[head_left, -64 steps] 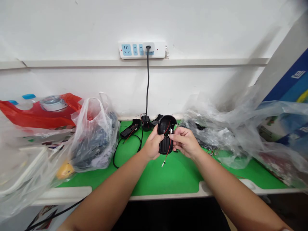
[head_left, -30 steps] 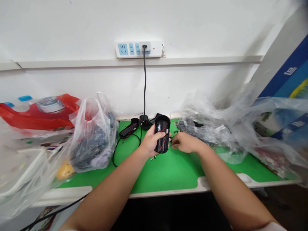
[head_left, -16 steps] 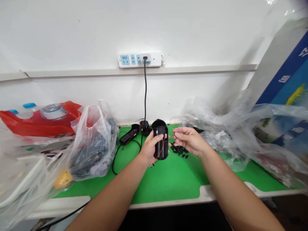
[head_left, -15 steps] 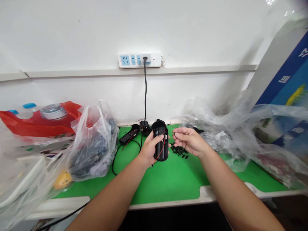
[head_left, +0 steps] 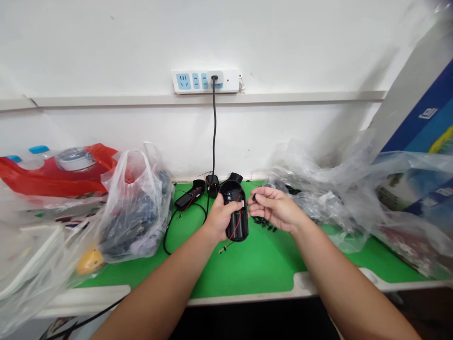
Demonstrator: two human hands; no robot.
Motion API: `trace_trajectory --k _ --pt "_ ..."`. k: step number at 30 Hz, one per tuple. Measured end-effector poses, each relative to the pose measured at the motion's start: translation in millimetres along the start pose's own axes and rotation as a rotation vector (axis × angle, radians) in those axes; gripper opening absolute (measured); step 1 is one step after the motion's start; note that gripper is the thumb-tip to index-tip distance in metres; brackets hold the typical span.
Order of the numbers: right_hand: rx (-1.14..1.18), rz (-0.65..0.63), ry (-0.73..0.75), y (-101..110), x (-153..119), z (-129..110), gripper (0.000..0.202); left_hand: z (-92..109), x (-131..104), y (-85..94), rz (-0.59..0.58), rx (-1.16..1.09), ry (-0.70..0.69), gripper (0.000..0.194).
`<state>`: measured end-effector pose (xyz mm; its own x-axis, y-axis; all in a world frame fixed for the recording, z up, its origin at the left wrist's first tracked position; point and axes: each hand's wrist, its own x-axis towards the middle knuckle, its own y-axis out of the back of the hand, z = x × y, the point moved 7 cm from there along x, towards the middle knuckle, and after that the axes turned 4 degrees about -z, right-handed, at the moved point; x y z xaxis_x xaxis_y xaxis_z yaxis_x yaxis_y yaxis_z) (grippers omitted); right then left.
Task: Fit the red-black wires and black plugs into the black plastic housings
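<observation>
My left hand (head_left: 220, 216) is closed around a glossy black plastic housing (head_left: 238, 231), thumb across its open face. A thin red wire (head_left: 238, 222) and a small connector hang from the housing. Just to its right, my right hand (head_left: 275, 207) pinches a small black part (head_left: 254, 197) between thumb and fingertips; its exact kind is too small to make out. Below that hand lies a pile of small black parts (head_left: 264, 222), partly hidden by the fingers. Behind the left hand, similar black housings (head_left: 190, 196) with wires rest on the green mat.
A black cable (head_left: 214, 127) drops from the power strip (head_left: 207, 81) on the wall to the green mat (head_left: 247, 278). Plastic bags (head_left: 136, 212) and a red bag (head_left: 53, 177) crowd the left side. Clear plastic wrap (head_left: 318, 189) and a large blue-and-white box (head_left: 417, 108) stand at the right.
My right hand has moved slightly left, nearer the housing, and the small black part now shows at its fingertips. The housing stays in my left hand. The view has shifted slightly.
</observation>
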<state>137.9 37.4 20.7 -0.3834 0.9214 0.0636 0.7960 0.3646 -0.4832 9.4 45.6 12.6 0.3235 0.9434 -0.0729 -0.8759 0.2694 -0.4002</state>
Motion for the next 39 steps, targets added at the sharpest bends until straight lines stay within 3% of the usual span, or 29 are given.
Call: trace_trajectory --k 4,6,14,18,25,29,39 --pt "-0.086 -0.04 0.021 -3 1 1 0.028 2 -2 -2.2 -0.008 0.013 -0.004 0.044" --pt "-0.198 -0.025 0.103 -5 1 -1 0.027 2 -2 -1.5 -0.005 0.01 -0.012 0.044" --pt "-0.99 0.024 0.733 -34 -17 -24 0.014 -2 -1 -0.9 -0.076 -0.088 0.062 0.037" --pt "-1.205 0.0 0.908 -48 -26 -28 0.02 -4 -1 0.0 -0.078 -0.133 0.127 0.03" --pt "-1.366 -0.051 1.046 -55 -32 -25 0.029 -7 0 -1.7 -0.138 -0.26 0.295 0.017" --pt "-1.392 -0.052 1.043 -55 -31 -21 0.031 -7 -1 -1.8 -0.165 -0.305 0.355 0.011" --pt "-1.344 0.007 1.077 -53 -33 -13 0.031 4 -2 0.6 -0.15 -0.231 0.218 0.021"
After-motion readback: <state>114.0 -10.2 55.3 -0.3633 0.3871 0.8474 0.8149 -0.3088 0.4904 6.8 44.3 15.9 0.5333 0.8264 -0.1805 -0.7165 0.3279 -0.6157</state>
